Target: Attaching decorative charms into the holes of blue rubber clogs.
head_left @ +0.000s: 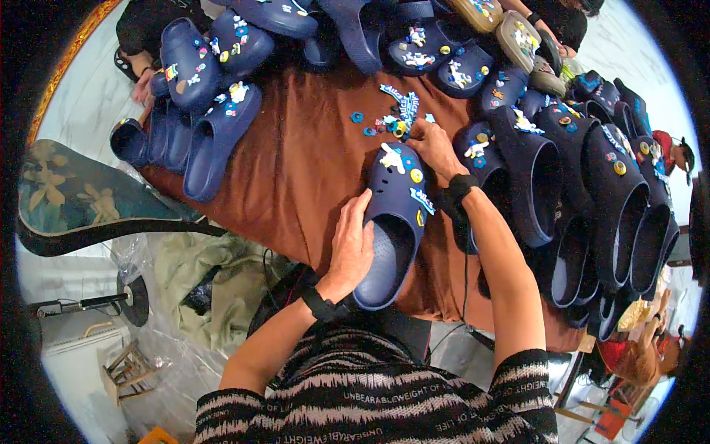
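A navy clog [396,222] lies on the brown table [310,163] in front of me, toe pointing away, with white, yellow and blue charms on its top. My left hand [351,248] rests flat against its left side, steadying it. My right hand [435,146] reaches past the toe with fingers pinched at a small pile of loose charms [392,118]; what it grips is hidden by the fingers. Both wrists wear black bands.
Several decorated navy clogs [214,111] crowd the left and far side. A dense row of navy clogs [592,185] fills the right. Another person's hand [144,85] is at the far left. Plastic sheeting and a small wooden stool [129,370] lie on the floor.
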`<action>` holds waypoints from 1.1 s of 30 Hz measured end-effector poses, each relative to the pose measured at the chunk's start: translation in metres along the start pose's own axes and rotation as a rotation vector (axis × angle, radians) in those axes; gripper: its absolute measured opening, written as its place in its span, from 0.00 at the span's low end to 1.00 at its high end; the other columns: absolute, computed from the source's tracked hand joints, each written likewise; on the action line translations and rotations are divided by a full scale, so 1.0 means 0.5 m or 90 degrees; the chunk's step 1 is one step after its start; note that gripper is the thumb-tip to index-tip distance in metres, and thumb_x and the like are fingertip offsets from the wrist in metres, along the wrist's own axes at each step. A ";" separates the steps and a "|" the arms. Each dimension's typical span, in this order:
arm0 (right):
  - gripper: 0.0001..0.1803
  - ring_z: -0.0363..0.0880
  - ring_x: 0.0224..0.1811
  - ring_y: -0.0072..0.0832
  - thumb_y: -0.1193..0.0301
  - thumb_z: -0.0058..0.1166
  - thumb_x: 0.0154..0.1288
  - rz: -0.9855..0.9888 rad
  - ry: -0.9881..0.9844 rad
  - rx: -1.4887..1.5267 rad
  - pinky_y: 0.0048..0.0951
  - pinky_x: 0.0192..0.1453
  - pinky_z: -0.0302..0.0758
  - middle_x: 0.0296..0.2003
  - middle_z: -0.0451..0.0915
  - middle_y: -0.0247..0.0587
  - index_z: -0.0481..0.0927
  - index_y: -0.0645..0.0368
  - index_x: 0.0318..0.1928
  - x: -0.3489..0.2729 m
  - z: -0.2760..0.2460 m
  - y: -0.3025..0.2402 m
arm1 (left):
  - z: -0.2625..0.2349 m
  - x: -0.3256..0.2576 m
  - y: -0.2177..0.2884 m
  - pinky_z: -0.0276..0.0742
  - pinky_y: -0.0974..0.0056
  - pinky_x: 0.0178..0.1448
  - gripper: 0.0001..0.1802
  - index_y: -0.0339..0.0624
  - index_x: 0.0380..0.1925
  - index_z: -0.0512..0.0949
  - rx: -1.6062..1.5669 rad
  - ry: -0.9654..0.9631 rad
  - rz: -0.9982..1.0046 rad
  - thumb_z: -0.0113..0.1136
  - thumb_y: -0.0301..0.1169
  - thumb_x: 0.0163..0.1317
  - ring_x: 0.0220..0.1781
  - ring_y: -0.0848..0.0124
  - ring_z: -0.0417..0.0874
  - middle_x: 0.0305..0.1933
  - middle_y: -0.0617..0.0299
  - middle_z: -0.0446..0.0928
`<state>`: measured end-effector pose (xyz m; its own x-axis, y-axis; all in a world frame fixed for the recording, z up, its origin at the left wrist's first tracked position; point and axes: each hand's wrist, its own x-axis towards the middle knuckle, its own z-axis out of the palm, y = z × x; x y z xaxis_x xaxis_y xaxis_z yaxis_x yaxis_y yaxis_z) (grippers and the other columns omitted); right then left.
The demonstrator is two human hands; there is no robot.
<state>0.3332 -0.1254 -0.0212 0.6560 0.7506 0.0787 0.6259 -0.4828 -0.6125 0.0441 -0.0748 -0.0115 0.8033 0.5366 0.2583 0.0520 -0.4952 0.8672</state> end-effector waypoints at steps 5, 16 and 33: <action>0.13 0.85 0.41 0.45 0.72 0.66 0.57 0.003 0.061 0.086 0.42 0.45 0.78 0.37 0.85 0.52 0.81 0.65 0.42 -0.019 -0.001 -0.009 | 0.002 0.002 -0.006 0.64 0.49 0.72 0.30 0.40 0.70 0.62 0.010 0.006 0.019 0.51 0.18 0.67 0.69 0.44 0.67 0.66 0.41 0.67; 0.09 0.77 0.29 0.18 0.74 0.58 0.68 0.143 0.034 0.453 0.22 0.34 0.74 0.28 0.81 0.32 0.81 0.65 0.45 -0.167 -0.063 -0.054 | 0.003 0.000 -0.010 0.58 0.56 0.77 0.29 0.37 0.71 0.62 -0.006 -0.011 -0.005 0.47 0.22 0.69 0.73 0.51 0.66 0.70 0.46 0.66; 0.11 0.81 0.41 0.50 0.77 0.64 0.61 -0.083 0.144 0.082 0.41 0.43 0.78 0.38 0.79 0.51 0.76 0.61 0.42 -0.342 -0.038 -0.121 | 0.002 0.002 -0.004 0.56 0.55 0.78 0.30 0.37 0.71 0.61 -0.002 -0.019 -0.009 0.47 0.20 0.68 0.74 0.52 0.64 0.71 0.46 0.65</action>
<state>0.1911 -0.2332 0.0175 0.6606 0.6753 0.3280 0.6616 -0.3173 -0.6794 0.0454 -0.0740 -0.0133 0.8196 0.5233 0.2331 0.0617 -0.4851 0.8723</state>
